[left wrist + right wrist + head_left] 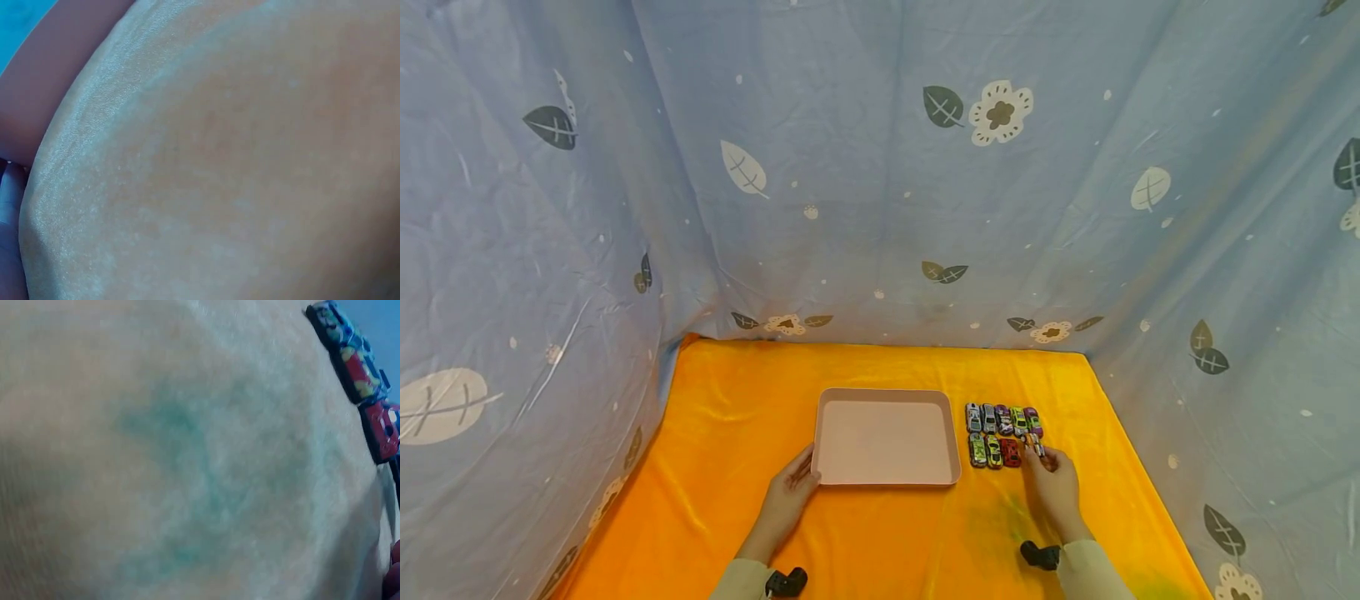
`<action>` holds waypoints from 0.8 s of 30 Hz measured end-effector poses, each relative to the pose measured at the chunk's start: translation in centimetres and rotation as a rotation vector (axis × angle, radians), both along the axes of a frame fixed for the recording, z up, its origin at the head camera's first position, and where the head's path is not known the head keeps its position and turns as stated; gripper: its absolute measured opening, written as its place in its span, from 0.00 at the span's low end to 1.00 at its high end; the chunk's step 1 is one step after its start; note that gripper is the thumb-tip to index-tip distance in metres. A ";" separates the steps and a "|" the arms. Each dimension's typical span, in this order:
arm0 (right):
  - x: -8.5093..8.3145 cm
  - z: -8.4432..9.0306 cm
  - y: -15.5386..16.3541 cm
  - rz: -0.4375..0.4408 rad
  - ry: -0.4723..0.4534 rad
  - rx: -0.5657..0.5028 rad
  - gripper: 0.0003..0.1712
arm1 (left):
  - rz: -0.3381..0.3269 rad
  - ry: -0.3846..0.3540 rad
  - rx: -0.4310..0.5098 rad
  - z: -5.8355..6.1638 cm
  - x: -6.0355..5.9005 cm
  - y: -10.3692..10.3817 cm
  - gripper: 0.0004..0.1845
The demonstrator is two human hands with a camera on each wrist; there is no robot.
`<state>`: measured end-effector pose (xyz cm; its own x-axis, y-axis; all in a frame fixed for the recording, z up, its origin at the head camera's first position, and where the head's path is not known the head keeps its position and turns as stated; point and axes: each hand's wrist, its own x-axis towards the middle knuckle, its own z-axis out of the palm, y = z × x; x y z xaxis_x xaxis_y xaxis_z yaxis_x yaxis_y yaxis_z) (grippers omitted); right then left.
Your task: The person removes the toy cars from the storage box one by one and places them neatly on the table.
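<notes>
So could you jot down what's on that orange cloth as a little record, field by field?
Surface: orange cloth, blue leaf-print fabric behind it
Tray: pale pink tray, nothing in it
Toy cars: two rows of toy cars to the right of the tray, five behind, four in front
Left hand: left hand holds the tray's near left corner
Right hand: right hand pinches the small toy car at the right end of the front row
</notes>
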<state>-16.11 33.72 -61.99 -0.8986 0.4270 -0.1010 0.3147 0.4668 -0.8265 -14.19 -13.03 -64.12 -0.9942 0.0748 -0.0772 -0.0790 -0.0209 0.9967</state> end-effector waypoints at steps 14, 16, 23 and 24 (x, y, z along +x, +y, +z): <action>0.0 -0.9 0.6 0.028 -0.021 0.002 0.37 | -0.002 0.028 -0.025 -0.1 0.0 0.0 0.29; 0.0 -0.9 0.5 0.031 -0.012 0.008 0.36 | -0.001 0.025 -0.033 -0.1 0.0 0.0 0.29; 0.0 -0.8 0.5 0.036 -0.003 0.031 0.35 | 0.007 0.023 -0.027 0.1 0.1 0.1 0.29; -0.1 -0.8 0.5 0.036 -0.004 0.028 0.35 | 0.011 0.015 -0.025 0.1 0.1 0.1 0.29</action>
